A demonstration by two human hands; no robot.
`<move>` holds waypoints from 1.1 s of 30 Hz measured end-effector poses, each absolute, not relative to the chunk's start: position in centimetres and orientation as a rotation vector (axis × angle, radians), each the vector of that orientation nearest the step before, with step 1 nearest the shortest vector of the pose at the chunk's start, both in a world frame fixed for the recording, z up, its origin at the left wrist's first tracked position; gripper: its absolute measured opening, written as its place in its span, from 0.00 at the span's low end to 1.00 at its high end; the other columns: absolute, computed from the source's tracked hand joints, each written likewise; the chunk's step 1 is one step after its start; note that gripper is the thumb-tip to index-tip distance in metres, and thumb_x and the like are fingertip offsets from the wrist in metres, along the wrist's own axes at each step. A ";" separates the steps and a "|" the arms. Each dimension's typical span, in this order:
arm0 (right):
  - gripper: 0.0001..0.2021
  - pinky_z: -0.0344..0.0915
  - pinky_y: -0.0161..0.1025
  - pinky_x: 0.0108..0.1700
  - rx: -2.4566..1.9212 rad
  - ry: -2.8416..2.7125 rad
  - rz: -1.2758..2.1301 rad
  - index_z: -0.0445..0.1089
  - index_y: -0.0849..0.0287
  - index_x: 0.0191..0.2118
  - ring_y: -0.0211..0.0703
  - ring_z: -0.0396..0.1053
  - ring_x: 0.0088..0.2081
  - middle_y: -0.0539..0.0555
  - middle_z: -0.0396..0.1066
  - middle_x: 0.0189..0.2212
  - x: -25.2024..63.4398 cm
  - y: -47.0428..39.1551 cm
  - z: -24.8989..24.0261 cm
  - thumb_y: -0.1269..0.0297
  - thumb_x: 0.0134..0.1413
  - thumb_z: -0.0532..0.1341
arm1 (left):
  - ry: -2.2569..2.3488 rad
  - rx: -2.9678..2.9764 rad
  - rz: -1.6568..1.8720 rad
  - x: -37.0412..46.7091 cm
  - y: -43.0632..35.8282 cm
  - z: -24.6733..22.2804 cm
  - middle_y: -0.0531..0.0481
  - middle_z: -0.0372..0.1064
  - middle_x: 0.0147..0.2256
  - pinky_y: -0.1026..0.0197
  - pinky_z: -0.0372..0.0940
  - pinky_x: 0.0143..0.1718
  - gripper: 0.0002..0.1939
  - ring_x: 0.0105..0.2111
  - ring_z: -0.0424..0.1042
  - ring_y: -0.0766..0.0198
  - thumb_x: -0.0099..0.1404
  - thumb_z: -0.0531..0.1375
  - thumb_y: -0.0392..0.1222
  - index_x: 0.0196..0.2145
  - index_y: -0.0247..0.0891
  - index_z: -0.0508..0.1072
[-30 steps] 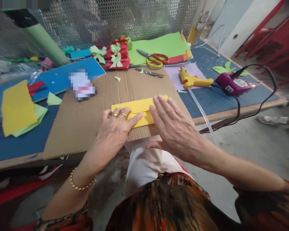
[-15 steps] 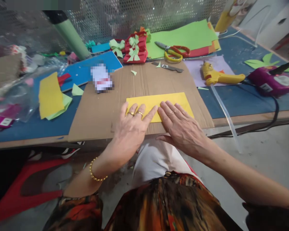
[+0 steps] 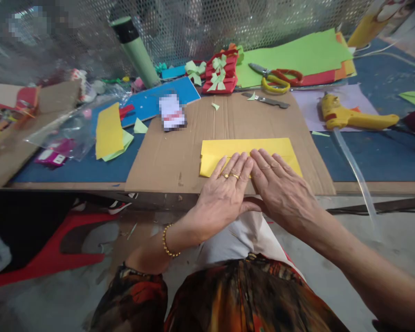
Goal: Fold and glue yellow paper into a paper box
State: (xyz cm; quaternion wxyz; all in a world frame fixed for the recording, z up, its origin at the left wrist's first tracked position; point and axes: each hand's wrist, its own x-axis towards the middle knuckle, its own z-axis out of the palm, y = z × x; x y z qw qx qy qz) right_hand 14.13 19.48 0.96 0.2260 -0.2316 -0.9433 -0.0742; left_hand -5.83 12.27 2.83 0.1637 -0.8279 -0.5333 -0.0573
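A folded yellow paper (image 3: 242, 146) lies on a brown cardboard sheet (image 3: 166, 159) near the table's front edge. My left hand (image 3: 224, 191) rests flat on the paper's lower middle, rings and a gold bracelet on it. Beside it, my right hand (image 3: 283, 186) presses flat on the right part of the paper, fingers stretched out. The two hands touch or nearly touch at the fingertips and thumb. Parts of the paper's lower edge are hidden under them.
Behind the paper lie a blade (image 3: 269, 100), scissors (image 3: 276, 79) and a red piece with green bows (image 3: 221, 71). To the right is a yellow glue gun (image 3: 359, 115). On the left are a phone (image 3: 172, 112), a yellow sheet (image 3: 109, 131) and a green bottle (image 3: 138, 55).
My left hand has slid right along the paper, up against my right hand, and its fingers are closer together. The view has shifted left.
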 end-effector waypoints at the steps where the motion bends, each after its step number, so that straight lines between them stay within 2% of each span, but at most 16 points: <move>1: 0.34 0.61 0.66 0.75 -0.633 -2.592 -0.226 0.50 0.77 0.78 0.67 0.58 0.77 0.81 0.60 0.74 14.0 19.4 1.0 0.57 0.79 0.52 | -1.523 -2.363 -0.158 -6.0 12.2 3.0 0.25 0.56 0.76 0.41 0.53 0.79 0.54 0.78 0.56 0.43 0.77 0.41 0.73 0.77 0.18 0.56; 5: 0.36 0.64 0.67 0.73 -0.646 -2.567 -0.304 0.57 0.81 0.74 0.72 0.63 0.74 0.84 0.64 0.71 13.7 19.3 1.2 0.53 0.77 0.57 | -1.525 -2.385 -0.164 -7.3 12.1 3.6 0.28 0.57 0.76 0.42 0.54 0.79 0.55 0.77 0.58 0.44 0.76 0.40 0.74 0.76 0.20 0.58; 10: 0.37 0.65 0.66 0.73 -0.629 -2.597 -0.298 0.56 0.81 0.74 0.72 0.63 0.74 0.84 0.64 0.71 13.8 19.3 1.4 0.58 0.74 0.63 | -1.525 -2.477 -0.154 -9.3 11.8 4.0 0.30 0.56 0.77 0.41 0.51 0.80 0.53 0.79 0.54 0.48 0.76 0.45 0.74 0.78 0.25 0.56; 14: 0.38 0.65 0.68 0.73 -0.641 -2.616 -0.255 0.55 0.80 0.76 0.72 0.60 0.76 0.84 0.62 0.72 13.9 19.4 1.5 0.61 0.72 0.64 | -1.516 -2.468 -0.156 -10.0 11.6 4.1 0.28 0.54 0.77 0.37 0.51 0.80 0.55 0.79 0.52 0.42 0.73 0.51 0.75 0.77 0.23 0.55; 18: 0.37 0.64 0.68 0.73 -0.651 -2.618 -0.238 0.56 0.80 0.75 0.72 0.60 0.76 0.84 0.61 0.72 14.0 19.2 1.7 0.62 0.70 0.66 | -1.490 -2.463 -0.200 -11.0 11.2 4.2 0.26 0.56 0.76 0.35 0.50 0.80 0.53 0.78 0.55 0.42 0.74 0.52 0.72 0.77 0.21 0.55; 24: 0.39 0.61 0.70 0.75 -0.703 -2.650 -0.159 0.56 0.79 0.75 0.74 0.58 0.77 0.85 0.59 0.74 13.7 19.0 2.0 0.65 0.67 0.68 | -1.621 -2.352 -0.222 -13.4 9.7 3.9 0.25 0.58 0.75 0.27 0.51 0.78 0.51 0.77 0.58 0.38 0.76 0.56 0.68 0.80 0.26 0.50; 29: 0.38 0.62 0.72 0.74 -0.710 -2.654 -0.161 0.56 0.78 0.75 0.75 0.58 0.76 0.84 0.59 0.74 13.7 19.1 1.9 0.65 0.67 0.67 | -1.702 -2.253 -0.250 -14.1 8.2 5.0 0.27 0.64 0.73 0.21 0.52 0.76 0.45 0.75 0.61 0.34 0.77 0.61 0.60 0.79 0.31 0.55; 33: 0.39 0.61 0.73 0.74 -0.695 -2.639 -0.147 0.55 0.79 0.76 0.75 0.56 0.77 0.84 0.58 0.74 13.6 19.4 1.4 0.64 0.68 0.67 | -1.736 -2.101 -0.316 -11.9 7.7 6.5 0.25 0.63 0.73 0.16 0.47 0.76 0.42 0.76 0.57 0.27 0.75 0.65 0.58 0.75 0.29 0.64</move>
